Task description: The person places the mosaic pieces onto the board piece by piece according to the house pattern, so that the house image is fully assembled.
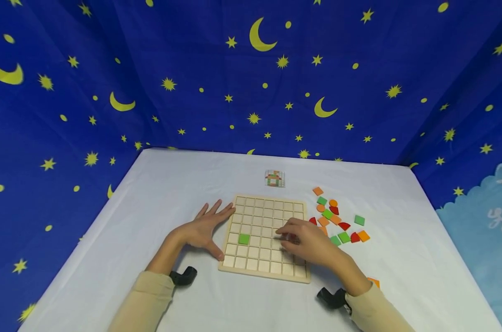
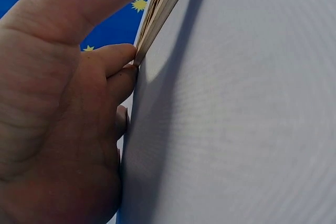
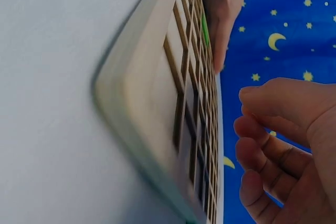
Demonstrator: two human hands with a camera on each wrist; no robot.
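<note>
A pale wooden grid board lies flat on the white table, with one green square tile in a cell toward its left side. Along the board's left edge my left hand is spread wide, its thumb at the lower part and its fingertips at the upper part. The left wrist view shows those fingertips right at the board's wooden side. Over the board's right half hovers my right hand, its fingers loosely bent. In the right wrist view, nothing shows between the right thumb and fingers.
Right of the board lie scattered loose pieces: green squares, orange squares, orange circles and red quarter-rounds. Another orange piece is partly hidden by my right forearm. A small patterned card sits behind the board.
</note>
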